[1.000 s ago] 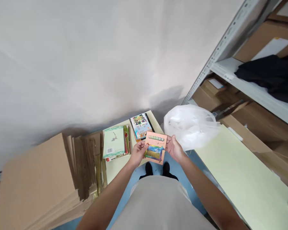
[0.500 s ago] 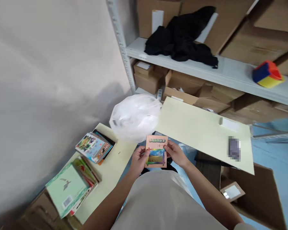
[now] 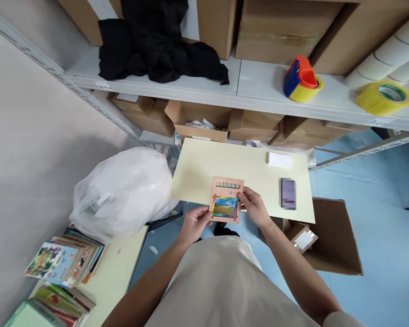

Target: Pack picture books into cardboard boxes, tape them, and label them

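Here, a person in a light grey top holds up a small, thin, salmon-pink book (image 3: 225,188) with a landscape picture framed in bright colours on its cover. Both hands grasp it: the left hand (image 3: 193,225) pinches its lower left edge, and the right hand (image 3: 255,208) holds its right edge, thumb on the cover. The book is in front of the torso, cover toward the head camera, and overlaps in view the near edge of a pale yellow-green rectangular tabletop (image 3: 218,159). Toward that tabletop's right end lie a small white rectangular block (image 3: 279,160) and, nearer the person, a purplish rectangular item (image 3: 288,194) blurred by pixelation. To the left, a bulky, translucent white plastic bag (image 3: 122,186) sits near a second pale yellow-green tabletop (image 3: 121,261), which carries stacks of colourful paperback books (image 3: 52,261). Beyond, a grey metal shelf (image 3: 259,81) bears crumpled black cloth (image 3: 150,45), a blue, red and yellow tape dispenser (image 3: 300,79) and a yellow tape roll (image 3: 371,99). An open brown cardboard box (image 3: 341,240) stands on the blue floor (image 3: 388,227) at right.
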`<state>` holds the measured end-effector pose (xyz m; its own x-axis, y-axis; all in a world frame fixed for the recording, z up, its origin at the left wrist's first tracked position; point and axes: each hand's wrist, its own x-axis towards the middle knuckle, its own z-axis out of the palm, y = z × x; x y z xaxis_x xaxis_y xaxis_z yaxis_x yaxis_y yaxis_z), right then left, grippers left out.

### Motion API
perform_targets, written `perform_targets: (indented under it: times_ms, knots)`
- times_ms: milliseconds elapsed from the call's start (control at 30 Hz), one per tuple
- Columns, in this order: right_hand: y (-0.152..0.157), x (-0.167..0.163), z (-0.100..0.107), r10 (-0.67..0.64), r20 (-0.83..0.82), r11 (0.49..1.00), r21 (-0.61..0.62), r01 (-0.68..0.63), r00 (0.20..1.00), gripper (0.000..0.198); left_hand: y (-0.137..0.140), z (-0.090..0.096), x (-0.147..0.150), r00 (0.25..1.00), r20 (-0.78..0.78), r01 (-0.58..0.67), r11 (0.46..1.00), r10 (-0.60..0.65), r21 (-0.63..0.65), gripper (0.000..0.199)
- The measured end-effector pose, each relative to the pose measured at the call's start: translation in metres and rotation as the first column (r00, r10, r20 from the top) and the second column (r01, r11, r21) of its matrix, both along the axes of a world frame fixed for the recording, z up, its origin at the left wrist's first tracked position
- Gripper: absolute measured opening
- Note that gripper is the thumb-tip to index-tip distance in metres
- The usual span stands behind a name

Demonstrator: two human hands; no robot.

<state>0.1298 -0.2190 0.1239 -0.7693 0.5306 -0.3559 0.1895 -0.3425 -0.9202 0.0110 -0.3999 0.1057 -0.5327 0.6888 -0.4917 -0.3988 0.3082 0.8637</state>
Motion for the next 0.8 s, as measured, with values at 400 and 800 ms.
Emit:
perform_targets:
  times_ms: [400, 800]
  knots:
    - [0.066, -0.001, -0.002, -0.315, 0.047, 0.949, 0.047, 0.313, 0.948, 0.031, 0.073, -0.002, 0.002, 0.990, 0.136, -0.037, 0.999, 0.035, 0.013, 0.047]
    - [0.070, -0.026, -0.029, -0.248, -0.049, 0.958, -0.164, 0.237, 0.968, 0.063, 0.078, -0.007, -0.041, 0.896, 0.432, 0.073, 0.993, -0.105, 0.091, 0.042]
